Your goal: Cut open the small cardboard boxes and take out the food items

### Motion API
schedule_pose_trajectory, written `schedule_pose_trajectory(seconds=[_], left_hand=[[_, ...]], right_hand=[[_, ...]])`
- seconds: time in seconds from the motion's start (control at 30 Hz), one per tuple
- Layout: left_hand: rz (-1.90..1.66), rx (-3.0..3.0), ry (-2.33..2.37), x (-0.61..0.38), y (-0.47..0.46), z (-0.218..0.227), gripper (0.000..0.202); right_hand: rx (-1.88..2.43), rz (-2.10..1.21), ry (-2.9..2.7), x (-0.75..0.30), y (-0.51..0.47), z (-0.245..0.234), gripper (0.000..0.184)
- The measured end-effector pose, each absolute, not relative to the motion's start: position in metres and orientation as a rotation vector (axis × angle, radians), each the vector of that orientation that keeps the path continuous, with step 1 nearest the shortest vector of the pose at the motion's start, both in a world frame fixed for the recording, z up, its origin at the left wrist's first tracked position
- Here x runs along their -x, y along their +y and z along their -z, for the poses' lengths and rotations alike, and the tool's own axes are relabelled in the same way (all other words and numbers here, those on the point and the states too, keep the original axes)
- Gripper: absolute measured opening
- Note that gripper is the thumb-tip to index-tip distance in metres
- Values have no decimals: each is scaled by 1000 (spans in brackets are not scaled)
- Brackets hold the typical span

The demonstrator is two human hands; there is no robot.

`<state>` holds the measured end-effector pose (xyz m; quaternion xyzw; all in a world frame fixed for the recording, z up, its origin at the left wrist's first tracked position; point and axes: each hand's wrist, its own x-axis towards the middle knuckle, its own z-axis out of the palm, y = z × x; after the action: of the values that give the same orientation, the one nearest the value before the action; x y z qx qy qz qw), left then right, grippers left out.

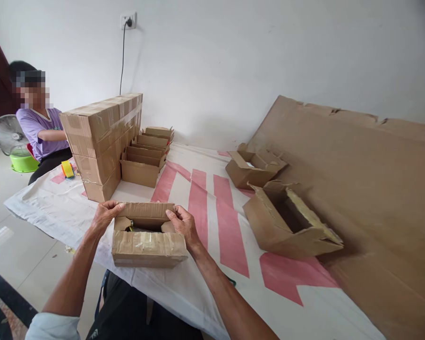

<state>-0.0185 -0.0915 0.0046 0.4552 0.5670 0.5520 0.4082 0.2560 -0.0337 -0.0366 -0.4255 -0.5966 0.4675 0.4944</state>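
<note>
A small cardboard box [148,248] sits at the near edge of the cloth-covered table, its back flap raised and clear tape on its front. My left hand [105,216] pinches the left end of that flap between thumb and fingers. At the flap's right end, my right hand [183,223] grips it the same way. Inside the box there is something dark with a bit of yellow at the left, mostly hidden by the front wall and the side flaps.
A stack of taped cartons [104,137] stands behind on the left, beside a row of open boxes [141,170]. Two more open boxes, one nearer [269,222] and one farther [244,174], lie right, before a large cardboard sheet [368,189]. Another person [44,127] sits far left.
</note>
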Motion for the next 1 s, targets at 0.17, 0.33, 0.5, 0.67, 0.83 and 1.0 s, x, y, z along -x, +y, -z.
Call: schedule_pose_trajectory(seconds=[0.17, 0.33, 0.5, 0.67, 0.83, 1.0], left_hand=[[-1426, -1180, 1455, 14, -78, -8, 53], [-1509, -1274, 1507, 10, -76, -8, 37], [-1544, -1355, 1567, 9, -74, -8, 27], [-1515, -1335, 1551, 13, -79, -5, 38], [-1572, -1465, 1623, 20, -107, -1, 66], [-1281, -1675, 1616, 27, -144, -1, 35]], right_hand=[[1018, -1127, -1435, -255, -34, 34, 40], [1009, -1132, -1423, -253, -32, 32, 41], [1001, -1135, -1406, -253, -32, 30, 43], [1001, -1141, -1396, -254, -30, 30, 42], [1007, -1168, -1411, -257, -26, 30, 42], [1025, -1147, -1406, -268, -24, 29, 41]])
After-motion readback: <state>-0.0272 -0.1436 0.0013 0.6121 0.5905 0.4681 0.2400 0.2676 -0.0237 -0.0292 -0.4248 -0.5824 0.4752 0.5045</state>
